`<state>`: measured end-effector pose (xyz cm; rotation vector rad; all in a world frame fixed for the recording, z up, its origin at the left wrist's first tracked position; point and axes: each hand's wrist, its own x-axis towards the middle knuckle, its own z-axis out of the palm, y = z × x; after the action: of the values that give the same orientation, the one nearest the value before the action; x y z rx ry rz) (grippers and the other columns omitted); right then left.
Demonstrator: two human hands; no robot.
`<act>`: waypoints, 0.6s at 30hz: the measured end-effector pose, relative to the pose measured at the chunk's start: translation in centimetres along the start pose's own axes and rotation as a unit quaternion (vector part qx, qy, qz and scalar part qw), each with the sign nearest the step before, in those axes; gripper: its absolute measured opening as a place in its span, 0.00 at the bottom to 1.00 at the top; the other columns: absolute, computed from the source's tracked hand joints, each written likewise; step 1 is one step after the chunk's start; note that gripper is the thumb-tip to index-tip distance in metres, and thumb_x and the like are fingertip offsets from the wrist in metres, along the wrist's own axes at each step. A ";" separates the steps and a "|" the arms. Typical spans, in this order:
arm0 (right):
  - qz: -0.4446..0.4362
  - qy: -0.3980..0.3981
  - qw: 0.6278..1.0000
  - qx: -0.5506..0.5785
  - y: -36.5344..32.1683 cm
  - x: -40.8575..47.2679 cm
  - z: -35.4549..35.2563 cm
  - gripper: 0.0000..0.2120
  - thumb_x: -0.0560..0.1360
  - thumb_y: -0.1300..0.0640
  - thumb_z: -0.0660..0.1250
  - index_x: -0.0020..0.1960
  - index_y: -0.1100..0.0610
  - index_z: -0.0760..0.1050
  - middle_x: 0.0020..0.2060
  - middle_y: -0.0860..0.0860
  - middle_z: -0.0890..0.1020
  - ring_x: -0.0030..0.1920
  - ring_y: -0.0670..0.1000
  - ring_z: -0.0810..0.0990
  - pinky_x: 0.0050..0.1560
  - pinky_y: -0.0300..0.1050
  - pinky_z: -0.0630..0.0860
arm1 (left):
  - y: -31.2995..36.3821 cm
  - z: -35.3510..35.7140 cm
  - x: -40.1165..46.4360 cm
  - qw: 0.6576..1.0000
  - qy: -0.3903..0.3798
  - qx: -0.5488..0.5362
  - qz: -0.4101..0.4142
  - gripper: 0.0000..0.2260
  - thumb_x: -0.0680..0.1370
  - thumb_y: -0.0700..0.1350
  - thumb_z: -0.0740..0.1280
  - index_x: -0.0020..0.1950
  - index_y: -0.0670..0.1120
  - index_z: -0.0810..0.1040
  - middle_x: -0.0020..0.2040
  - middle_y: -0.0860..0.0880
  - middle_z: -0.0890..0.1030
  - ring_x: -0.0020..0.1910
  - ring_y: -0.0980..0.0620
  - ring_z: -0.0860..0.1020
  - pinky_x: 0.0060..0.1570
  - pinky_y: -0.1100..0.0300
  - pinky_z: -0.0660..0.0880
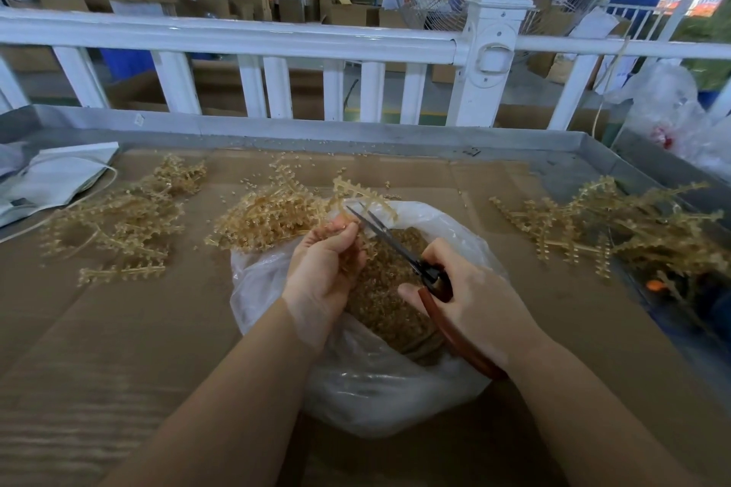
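- where a sheet of cardboard (118, 348) covers the metal-rimmed table (395, 130), all the work lies on it, and a white railing (237, 38) runs across behind the far rim.
- a clear plastic bag (375, 387) sits open at the middle of the cardboard, directly under both hands; its mouth is full of small amber cut pieces (383, 289).
- three heaps of amber plastic sprigs lie around the bag: the left heap (118, 217) well apart from the hands, the middle heap (269, 217) touching the bag's far-left edge just beyond the left hand, and the right heap (617, 225) far off by the table's right rim.
- the left hand (324, 269) hovers over the bag's left half, fingers curled, pinching one sprig (356, 190) at its fingertips; the sprig arches up and to the right above the bag's far edge.
- the right hand (474, 297) is over the bag's right half, wrapped round the red-brown handles of the scissors (395, 245).
- the scissors point up and left from the right hand toward the left fingertips; the blades stand a little apart, tips just beside the held sprig, though whether they touch it cannot be told.
- loose amber bits (312, 148) dot the cardboard along the far rim.
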<state>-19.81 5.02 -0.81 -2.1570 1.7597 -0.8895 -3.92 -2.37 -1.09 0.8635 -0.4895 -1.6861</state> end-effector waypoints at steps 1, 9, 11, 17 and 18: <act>0.006 0.009 1.000 0.009 0.0 0.0 -0.2 0.11 0.74 0.44 0.67 0.48 0.47 0.68 0.38 0.41 0.76 0.40 0.36 0.76 0.39 0.27 0.69 | 0.1 0.1 0.0 1.000 0.000 0.005 0.004 0.09 0.76 0.32 0.64 0.40 0.45 0.72 0.30 0.49 0.80 0.25 0.58 0.76 0.25 0.67 0.74; 0.040 0.014 0.998 0.053 -0.6 0.2 -1.2 0.05 0.74 0.57 0.67 0.46 0.50 0.72 0.38 0.46 0.80 0.40 0.44 0.79 0.41 0.39 0.74 | -0.2 0.0 -0.1 0.998 0.013 0.057 0.027 0.07 0.76 0.34 0.66 0.44 0.45 0.74 0.34 0.50 0.84 0.31 0.58 0.81 0.31 0.63 0.78; 0.049 -0.032 0.996 0.062 -0.6 0.4 -1.6 0.06 0.75 0.58 0.67 0.45 0.48 0.72 0.36 0.46 0.78 0.38 0.42 0.78 0.39 0.36 0.72 | -0.3 0.0 0.0 0.997 0.025 0.060 0.035 0.05 0.76 0.35 0.66 0.46 0.44 0.75 0.35 0.50 0.84 0.33 0.57 0.81 0.32 0.64 0.78; 0.106 -0.102 0.989 0.018 -0.8 1.0 -2.2 0.08 0.77 0.55 0.66 0.41 0.46 0.71 0.35 0.44 0.77 0.37 0.39 0.76 0.32 0.29 0.67 | -0.1 0.2 0.0 0.998 0.058 0.025 0.030 0.08 0.76 0.34 0.67 0.42 0.47 0.75 0.26 0.54 0.79 0.25 0.60 0.76 0.30 0.67 0.76; 0.112 -0.109 0.988 0.014 -0.9 1.1 -2.3 0.08 0.77 0.55 0.66 0.40 0.46 0.71 0.34 0.44 0.77 0.34 0.39 0.76 0.30 0.29 0.66 | -0.1 0.3 0.0 0.998 0.062 0.021 0.024 0.08 0.76 0.34 0.67 0.41 0.47 0.76 0.26 0.54 0.79 0.25 0.60 0.76 0.31 0.66 0.76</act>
<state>-20.30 4.69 1.78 -1.9081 1.8200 -0.5961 -4.18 -2.36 -0.98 0.9731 -0.4592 -1.5728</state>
